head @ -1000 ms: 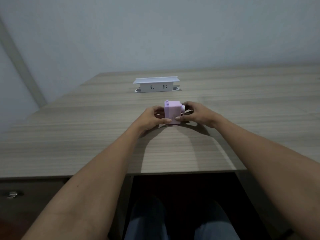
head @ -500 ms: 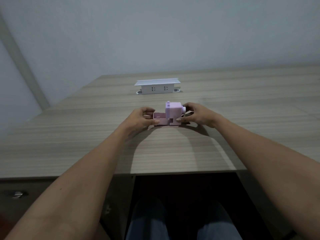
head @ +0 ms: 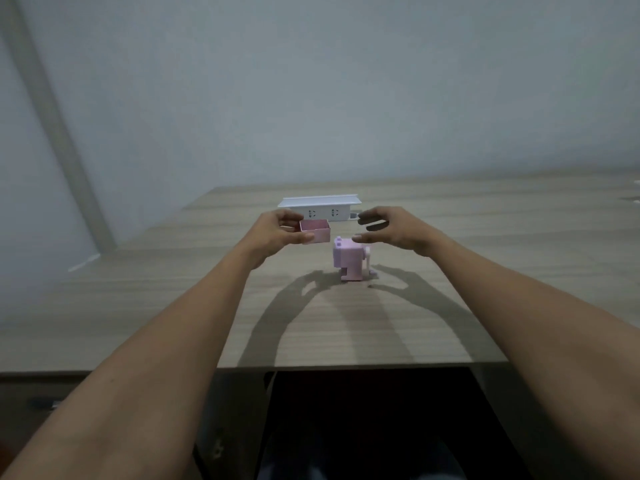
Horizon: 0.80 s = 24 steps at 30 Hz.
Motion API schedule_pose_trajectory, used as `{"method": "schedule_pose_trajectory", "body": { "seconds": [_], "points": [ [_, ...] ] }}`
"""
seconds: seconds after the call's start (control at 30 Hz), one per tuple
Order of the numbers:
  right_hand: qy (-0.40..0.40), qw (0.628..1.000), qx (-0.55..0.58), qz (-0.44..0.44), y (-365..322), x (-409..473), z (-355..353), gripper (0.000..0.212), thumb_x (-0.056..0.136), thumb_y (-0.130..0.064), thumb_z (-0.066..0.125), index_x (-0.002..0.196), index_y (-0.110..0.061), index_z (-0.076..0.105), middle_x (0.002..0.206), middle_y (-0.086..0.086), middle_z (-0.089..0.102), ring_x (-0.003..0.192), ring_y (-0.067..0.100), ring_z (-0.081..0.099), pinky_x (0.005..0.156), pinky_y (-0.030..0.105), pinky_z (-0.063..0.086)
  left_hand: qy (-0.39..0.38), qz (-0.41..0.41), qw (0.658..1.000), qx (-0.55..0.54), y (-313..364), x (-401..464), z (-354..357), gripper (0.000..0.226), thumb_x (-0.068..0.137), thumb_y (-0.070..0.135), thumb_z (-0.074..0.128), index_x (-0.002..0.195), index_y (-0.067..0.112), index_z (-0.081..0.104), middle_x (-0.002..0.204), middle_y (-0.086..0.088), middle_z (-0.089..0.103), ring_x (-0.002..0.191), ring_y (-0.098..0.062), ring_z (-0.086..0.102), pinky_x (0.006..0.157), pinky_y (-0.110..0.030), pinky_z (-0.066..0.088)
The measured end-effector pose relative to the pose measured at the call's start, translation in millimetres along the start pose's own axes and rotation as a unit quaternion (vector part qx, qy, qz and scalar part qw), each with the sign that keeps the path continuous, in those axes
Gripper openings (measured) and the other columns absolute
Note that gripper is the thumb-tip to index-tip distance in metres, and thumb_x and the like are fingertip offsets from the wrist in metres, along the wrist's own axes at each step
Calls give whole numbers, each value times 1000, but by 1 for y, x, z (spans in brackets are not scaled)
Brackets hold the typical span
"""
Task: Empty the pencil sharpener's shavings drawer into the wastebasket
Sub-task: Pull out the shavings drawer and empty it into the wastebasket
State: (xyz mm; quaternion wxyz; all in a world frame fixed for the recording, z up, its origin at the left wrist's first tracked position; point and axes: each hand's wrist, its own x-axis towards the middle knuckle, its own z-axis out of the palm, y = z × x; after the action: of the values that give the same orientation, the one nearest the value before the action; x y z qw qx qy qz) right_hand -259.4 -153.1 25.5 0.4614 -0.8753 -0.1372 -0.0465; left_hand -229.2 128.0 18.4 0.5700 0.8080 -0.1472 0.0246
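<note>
A small lilac pencil sharpener (head: 349, 263) stands upright on the wooden desk (head: 346, 323), with a gap at its base where the drawer sat. The pink shavings drawer (head: 316, 231) is out of it and held in the air, up and to the left of the sharpener, pinched in my left hand (head: 277, 232). Its open top faces up; what lies inside cannot be made out. My right hand (head: 391, 227) hovers just above and to the right of the sharpener, fingers spread, touching nothing. No wastebasket is in view.
A white pop-up power socket box (head: 320, 206) stands on the desk just behind my hands. The desk's near edge runs above a dark knee space with my legs. A grey wall rises behind; a drawer handle (head: 43, 404) shows at lower left.
My left hand pulled the drawer fully out of the sharpener and lifted it up. My right hand let go of the sharpener and rose above it. The camera tilted upward.
</note>
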Motion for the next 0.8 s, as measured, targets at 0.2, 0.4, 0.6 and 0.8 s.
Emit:
{"method": "schedule_pose_trajectory", "body": {
  "seconds": [0.2, 0.4, 0.6, 0.8],
  "points": [
    [15, 999, 18, -35, -38, -18, -26, 64, 80, -25, 84, 137, -8, 61, 131, 1, 68, 117, 13, 66, 88, 16, 52, -28, 39, 999, -24, 43, -4, 23, 61, 70, 14, 90, 125, 4, 65, 113, -12, 74, 108, -25, 71, 102, -39, 54],
    [54, 997, 36, -40, -44, -39, -53, 58, 77, -21, 87, 130, -7, 67, 121, 6, 74, 113, 21, 70, 104, 42, 52, -64, 84, 993, -47, 79, -9, 57, 58, 75, 7, 86, 128, 1, 63, 120, -16, 72, 106, -23, 72, 86, -22, 59],
    [84, 995, 51, -23, -28, -75, -89, 73, 63, -32, 92, 129, -12, 69, 115, 1, 77, 111, 19, 71, 102, 44, 54, -100, 111, 987, -62, 103, -14, 103, 58, 77, 8, 85, 130, 3, 63, 121, -11, 72, 102, -18, 72, 80, -19, 55],
    [139, 988, 61, -2, -6, -134, -138, 60, 70, -15, 91, 125, -4, 69, 114, 7, 77, 108, 16, 73, 92, 25, 53, -146, 136, 975, -100, 119, -19, 177, 59, 81, 8, 81, 135, -1, 58, 126, -14, 69, 103, -16, 71, 84, -17, 56]
  ]
}}
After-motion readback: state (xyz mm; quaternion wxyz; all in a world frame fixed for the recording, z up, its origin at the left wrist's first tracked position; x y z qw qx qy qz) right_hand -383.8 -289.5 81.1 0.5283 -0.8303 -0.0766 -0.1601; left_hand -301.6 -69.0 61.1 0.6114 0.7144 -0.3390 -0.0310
